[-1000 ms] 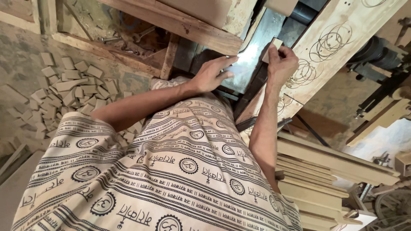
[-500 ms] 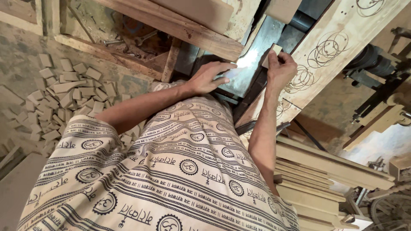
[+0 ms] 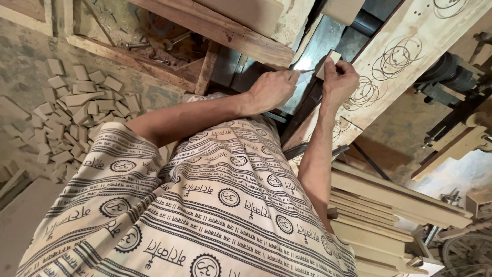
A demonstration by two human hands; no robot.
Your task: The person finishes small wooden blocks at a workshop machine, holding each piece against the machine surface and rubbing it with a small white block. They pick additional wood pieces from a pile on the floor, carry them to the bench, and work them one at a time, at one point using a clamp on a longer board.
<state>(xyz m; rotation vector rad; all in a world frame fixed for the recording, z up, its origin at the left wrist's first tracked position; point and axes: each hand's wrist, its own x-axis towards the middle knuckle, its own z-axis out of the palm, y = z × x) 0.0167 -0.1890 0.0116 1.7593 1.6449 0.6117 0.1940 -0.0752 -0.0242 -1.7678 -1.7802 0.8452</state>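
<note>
While I lean over the machine at the upper middle of the frame, my right hand point(image 3: 339, 82) pinches a small wood block point(image 3: 329, 62) just above the dark metal tabletop point(image 3: 320, 43). Its fingers are pressed closed on the block's lower end, thumb against one face, so the upper corner sticks out free. My left hand point(image 3: 271, 91) sits just beside it to the left, fingers curled together with the tips touching something thin and pale at the block's edge; I cannot tell what that thin piece is. I judge the block to be light, stiff and dry, rough enough not to slip, and small enough that a grip by the flat faces near one end suits it best. A pale board point(image 3: 394, 66) marked with drawn circles runs along the right of my hands, and a heap of similar offcuts point(image 3: 72, 107) lies on the floor at the left.
</note>
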